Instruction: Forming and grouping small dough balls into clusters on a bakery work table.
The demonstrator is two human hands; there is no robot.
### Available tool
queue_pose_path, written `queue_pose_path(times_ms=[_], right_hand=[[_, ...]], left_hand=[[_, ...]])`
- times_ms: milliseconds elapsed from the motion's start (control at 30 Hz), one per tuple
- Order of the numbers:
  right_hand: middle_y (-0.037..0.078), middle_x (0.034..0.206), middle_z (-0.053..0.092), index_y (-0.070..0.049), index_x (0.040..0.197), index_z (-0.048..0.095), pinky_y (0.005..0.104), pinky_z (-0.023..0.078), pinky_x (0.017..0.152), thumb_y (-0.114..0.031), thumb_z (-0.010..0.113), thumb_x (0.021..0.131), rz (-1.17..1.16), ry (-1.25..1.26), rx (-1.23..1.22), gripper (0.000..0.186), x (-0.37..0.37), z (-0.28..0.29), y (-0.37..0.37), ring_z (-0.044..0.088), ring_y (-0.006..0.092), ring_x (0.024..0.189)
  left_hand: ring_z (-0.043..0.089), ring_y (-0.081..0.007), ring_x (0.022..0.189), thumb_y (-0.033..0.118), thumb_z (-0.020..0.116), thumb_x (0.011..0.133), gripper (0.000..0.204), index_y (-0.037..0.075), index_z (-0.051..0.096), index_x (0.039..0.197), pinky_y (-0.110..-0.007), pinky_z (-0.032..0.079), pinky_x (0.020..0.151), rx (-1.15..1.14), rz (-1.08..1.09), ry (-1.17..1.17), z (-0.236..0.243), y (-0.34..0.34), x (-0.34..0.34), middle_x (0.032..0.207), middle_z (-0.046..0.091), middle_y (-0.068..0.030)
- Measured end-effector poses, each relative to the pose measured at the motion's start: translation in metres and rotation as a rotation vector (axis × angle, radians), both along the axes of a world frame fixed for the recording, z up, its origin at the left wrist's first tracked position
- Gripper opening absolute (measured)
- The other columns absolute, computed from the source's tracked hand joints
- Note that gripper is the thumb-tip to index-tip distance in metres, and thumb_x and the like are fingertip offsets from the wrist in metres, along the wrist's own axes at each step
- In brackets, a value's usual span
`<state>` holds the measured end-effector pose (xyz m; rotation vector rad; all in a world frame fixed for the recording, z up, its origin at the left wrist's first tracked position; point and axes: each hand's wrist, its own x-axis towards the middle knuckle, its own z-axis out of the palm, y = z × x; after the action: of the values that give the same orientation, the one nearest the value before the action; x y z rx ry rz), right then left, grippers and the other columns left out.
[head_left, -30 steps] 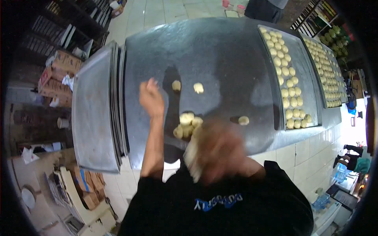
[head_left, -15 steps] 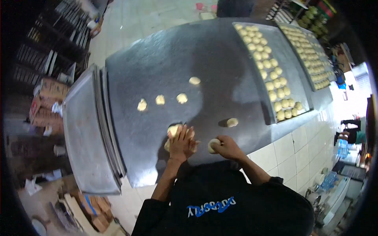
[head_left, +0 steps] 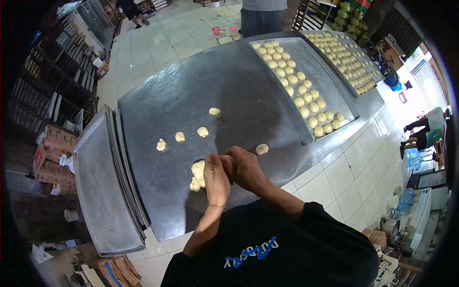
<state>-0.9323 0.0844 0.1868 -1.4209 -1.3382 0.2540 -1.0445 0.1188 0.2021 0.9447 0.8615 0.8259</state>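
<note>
Both left hand (head_left: 216, 182) and right hand (head_left: 246, 171), no longer apart, meet mid-frame beside the dough heap (head_left: 198, 171); work seems two-handed now; what's gripped, I cannot tell.

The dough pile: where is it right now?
In the head view, the dough pile sits on the table, just left of the left hand, nearer the person than the row of three small dough pieces.
</note>
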Motion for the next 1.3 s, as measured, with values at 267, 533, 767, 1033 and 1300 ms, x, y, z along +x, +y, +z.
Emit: queue_pose_path(times_ms=[267, 533, 767, 1033, 1300], right_hand=[[0.010, 0.071, 0.061, -0.002, 0.080, 0.056, 0.0352, 0.046, 0.059, -0.018, 0.061, 0.089, 0.727, 0.221, -0.156, 0.019, -0.067, 0.058, -0.003, 0.061, 0.0188, 0.066], [0.013, 0.105, 0.048, -0.002, 0.103, 0.050, 0.0260, 0.051, 0.063, -0.018, 0.056, 0.089, 0.231, 0.569, 0.458, 0.022, 0.032, 0.087, 0.041, 0.057, 0.0163, 0.083], [0.016, 0.108, 0.050, -0.002, 0.110, 0.044, 0.0289, 0.050, 0.065, -0.016, 0.054, 0.089, 0.115, 0.433, 0.402, 0.028, 0.057, 0.084, 0.068, 0.057, 0.0172, 0.083], [0.009, 0.103, 0.057, -0.002, 0.112, 0.051, 0.0219, 0.045, 0.063, -0.034, 0.052, 0.097, 0.187, 0.682, 0.006, 0.036, 0.053, 0.048, 0.054, 0.057, 0.0106, 0.078], [0.010, 0.108, 0.059, -0.001, 0.118, 0.049, 0.0290, 0.051, 0.086, -0.003, 0.057, 0.091, 0.256, 0.648, -0.234, 0.029, 0.010, 0.016, 0.011, 0.060, 0.0175, 0.102]], left_hand=[[0.053, -0.0239, 0.066, 0.024, 0.051, 0.094, 0.029, -0.003, 0.059, 0.085, -0.038, 0.044, 0.066, 0.457, 0.208, 1.013, -0.020, 0.119, -0.045, 0.075, 0.060, -0.0189], [0.045, -0.0097, 0.064, 0.027, 0.044, 0.099, 0.021, 0.008, 0.049, 0.092, -0.023, 0.036, 0.055, 0.492, 0.811, -0.019, 0.005, 0.112, -0.108, 0.082, 0.049, -0.0023], [0.052, -0.0119, 0.073, 0.021, 0.049, 0.098, 0.018, 0.004, 0.052, 0.103, -0.026, 0.043, 0.059, 0.733, 0.708, 0.161, 0.029, 0.124, -0.096, 0.096, 0.052, -0.0057], [0.049, -0.0092, 0.056, 0.033, 0.048, 0.099, 0.031, 0.004, 0.052, 0.110, -0.022, 0.040, 0.050, 0.570, 0.628, 0.136, 0.005, 0.112, -0.110, 0.082, 0.054, -0.0041], [0.040, -0.0310, 0.129, 0.045, 0.038, 0.099, 0.058, 0.002, 0.041, 0.139, -0.039, 0.033, 0.107, 0.351, -0.225, 0.898, -0.042, 0.087, -0.115, 0.141, 0.040, -0.0205]])
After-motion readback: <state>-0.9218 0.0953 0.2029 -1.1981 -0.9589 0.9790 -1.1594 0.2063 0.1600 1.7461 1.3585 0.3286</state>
